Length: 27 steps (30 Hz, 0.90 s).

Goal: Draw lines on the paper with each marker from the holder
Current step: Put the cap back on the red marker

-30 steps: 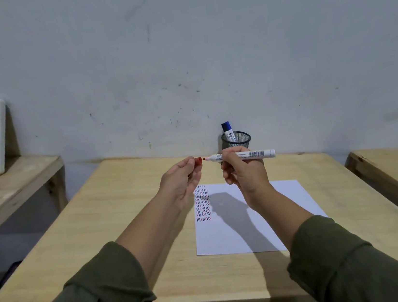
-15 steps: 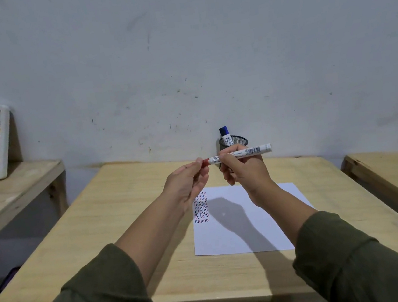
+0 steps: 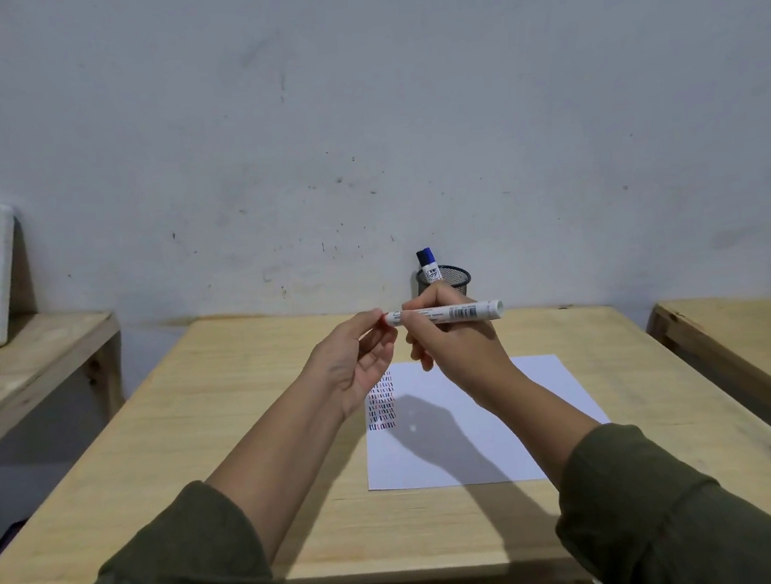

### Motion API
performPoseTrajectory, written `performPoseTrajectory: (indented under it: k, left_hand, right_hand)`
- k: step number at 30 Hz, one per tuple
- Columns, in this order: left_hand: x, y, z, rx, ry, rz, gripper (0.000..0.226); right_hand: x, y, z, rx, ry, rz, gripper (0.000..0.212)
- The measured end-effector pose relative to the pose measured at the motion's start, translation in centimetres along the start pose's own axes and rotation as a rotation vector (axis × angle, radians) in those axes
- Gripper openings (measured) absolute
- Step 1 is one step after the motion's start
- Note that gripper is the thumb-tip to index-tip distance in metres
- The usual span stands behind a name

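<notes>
My left hand (image 3: 358, 359) has closed the gap: a second ago it held the red cap apart from the tip, and now its fingertips (image 3: 379, 318) are pressed over the left end of the white marker (image 3: 445, 314), the cap and tip hidden beneath them, so I cannot tell if the cap is fully seated. My right hand (image 3: 454, 346) still holds the barrel pinched between thumb and fingers, level above the table (image 3: 242, 408), with the barcode end sticking out to the right. My view has drifted a little lower on the scene. The paper (image 3: 465, 428) lies flat below my hands, rows of short strokes at its upper left corner. At the back by the wall, the mesh holder (image 3: 453, 278) stands upright with one blue-capped marker (image 3: 428, 264) in it, leaning left
</notes>
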<state>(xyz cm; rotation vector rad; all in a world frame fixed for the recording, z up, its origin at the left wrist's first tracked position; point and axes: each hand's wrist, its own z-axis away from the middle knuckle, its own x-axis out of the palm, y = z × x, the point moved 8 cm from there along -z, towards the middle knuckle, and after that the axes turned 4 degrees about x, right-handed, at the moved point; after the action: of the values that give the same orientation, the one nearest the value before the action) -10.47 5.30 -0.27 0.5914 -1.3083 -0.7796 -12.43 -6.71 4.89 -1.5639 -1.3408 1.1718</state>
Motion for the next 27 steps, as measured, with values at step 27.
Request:
performPoseTrajectory:
  k: [27]
  left_hand:
    - [-0.4,2.6,-1.1,0.21,0.031,-0.016,0.014]
  right_hand:
    - [1.0,1.7,0.9,0.266,-0.311,-0.533,0.051]
